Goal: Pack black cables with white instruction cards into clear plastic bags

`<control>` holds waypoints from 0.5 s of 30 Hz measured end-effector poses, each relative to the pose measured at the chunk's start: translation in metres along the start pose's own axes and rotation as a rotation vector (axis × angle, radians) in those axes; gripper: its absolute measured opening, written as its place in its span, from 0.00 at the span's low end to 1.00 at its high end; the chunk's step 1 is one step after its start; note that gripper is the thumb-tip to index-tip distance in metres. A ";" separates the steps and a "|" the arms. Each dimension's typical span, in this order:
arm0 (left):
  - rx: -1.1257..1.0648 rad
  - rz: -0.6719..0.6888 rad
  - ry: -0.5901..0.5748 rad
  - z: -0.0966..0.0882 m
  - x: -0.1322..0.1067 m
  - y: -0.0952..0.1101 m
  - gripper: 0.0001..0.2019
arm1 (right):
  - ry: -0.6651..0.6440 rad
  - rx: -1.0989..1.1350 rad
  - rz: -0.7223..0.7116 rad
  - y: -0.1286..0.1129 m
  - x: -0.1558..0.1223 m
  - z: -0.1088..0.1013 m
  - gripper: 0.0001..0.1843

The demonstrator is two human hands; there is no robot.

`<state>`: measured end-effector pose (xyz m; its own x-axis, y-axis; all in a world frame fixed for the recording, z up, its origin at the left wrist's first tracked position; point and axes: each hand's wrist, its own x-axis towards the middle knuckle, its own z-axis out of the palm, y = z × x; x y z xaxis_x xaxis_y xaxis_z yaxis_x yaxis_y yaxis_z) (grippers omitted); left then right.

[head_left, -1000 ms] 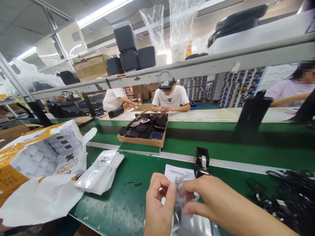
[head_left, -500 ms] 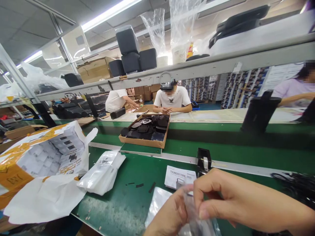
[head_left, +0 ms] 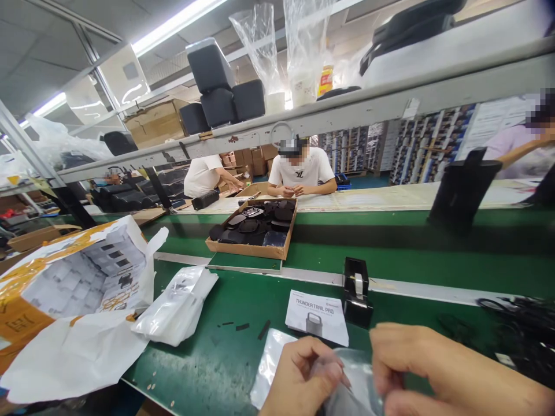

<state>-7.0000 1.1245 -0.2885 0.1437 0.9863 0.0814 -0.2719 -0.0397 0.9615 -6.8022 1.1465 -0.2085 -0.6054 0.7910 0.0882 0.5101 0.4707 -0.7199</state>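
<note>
A clear plastic bag point(head_left: 353, 384) is stretched between my two hands at the lower edge of the view. My left hand point(head_left: 301, 375) pinches its left side between thumb and fingers. At the bag's right edge, my right hand point(head_left: 427, 367) has its fingers closed on the film. Something grey shows low in the bag, too hidden to name. Just beyond lies a stack of "Thunder Trail Pro" leaflets point(head_left: 316, 316), with a black tape dispenser point(head_left: 356, 292) to its right. Flat clear bags point(head_left: 269, 367) lie partly under my left hand.
To the left are a bundle of plastic bags point(head_left: 176, 306) and an opened orange-and-white carton point(head_left: 65, 289). A cardboard tray point(head_left: 247, 249) of black parts sits ahead. Black cables point(head_left: 520, 335) lie right, below a black speaker point(head_left: 457, 190). A shelf point(head_left: 243, 136) crosses overhead; co-workers sit opposite.
My hands have moved apart, the right one rightward, opening out the plastic film between them. The leaflets and tape dispenser are now less covered. The camera view has shifted slightly.
</note>
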 end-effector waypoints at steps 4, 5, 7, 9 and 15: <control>0.109 0.070 0.046 -0.001 0.005 0.004 0.20 | -0.087 -0.143 0.043 0.011 0.001 -0.004 0.10; 0.119 0.079 0.051 -0.002 0.006 0.005 0.21 | -0.057 -0.148 0.046 0.012 0.000 -0.003 0.12; 0.125 0.088 0.069 -0.002 0.007 0.007 0.21 | -0.028 -0.133 0.044 0.012 -0.002 -0.002 0.14; 0.118 0.104 0.109 -0.002 0.008 0.008 0.22 | -0.055 -0.068 0.053 0.012 -0.004 0.000 0.12; 0.091 0.196 0.288 -0.001 0.011 0.000 0.22 | 0.241 0.189 0.186 0.036 -0.011 0.017 0.28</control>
<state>-6.9998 1.1354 -0.2878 -0.1808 0.9626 0.2017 -0.1795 -0.2339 0.9555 -6.7877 1.1484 -0.2466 -0.3396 0.9365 0.0872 0.4620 0.2468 -0.8518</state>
